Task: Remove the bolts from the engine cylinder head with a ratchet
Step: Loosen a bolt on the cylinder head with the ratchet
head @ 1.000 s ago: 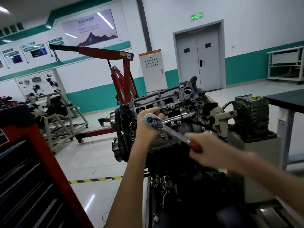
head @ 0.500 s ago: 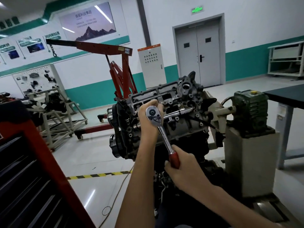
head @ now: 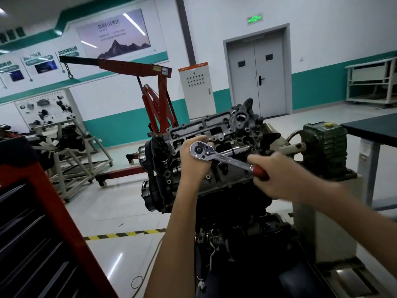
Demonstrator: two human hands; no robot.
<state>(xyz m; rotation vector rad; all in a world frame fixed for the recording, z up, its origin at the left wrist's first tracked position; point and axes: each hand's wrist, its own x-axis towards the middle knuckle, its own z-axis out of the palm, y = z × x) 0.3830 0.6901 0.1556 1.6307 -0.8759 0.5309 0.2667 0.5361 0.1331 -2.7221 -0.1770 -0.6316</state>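
Fingers (head: 202, 139) of the left hand (head: 193, 163) are curled round the back of the ratchet's round head and press it against the engine. The right hand (head: 279, 177), a little blurred, is closed round the red handle at the other end. The ratchet (head: 225, 158) lies at a slant, with its chromed head up and to the left and its handle lower and to the right. Its head sits on the near face of the cylinder head (head: 217, 129). The socket and the bolt under it are hidden by the left hand, so I cannot tell which bolt it is on. Just behind the ratchet, a chrome bar (head: 236, 149) lies on the same casting.

The cylinder head is the top of a dark engine (head: 232, 203) that is tilted toward the person on a stand. To the right of the engine, a green gearbox (head: 324, 147) stands on a grey pedestal, near the corner of a dark bench (head: 376, 127). Behind the engine stands a red engine hoist (head: 159, 108), and beside it a grey electrical cabinet (head: 197, 91) against the white and green wall. Further right there is a grey double door (head: 257, 76). A red tool cabinet (head: 43, 211) fills the lower left corner, and a yellow and black tape line (head: 120, 234) runs over the pale floor.
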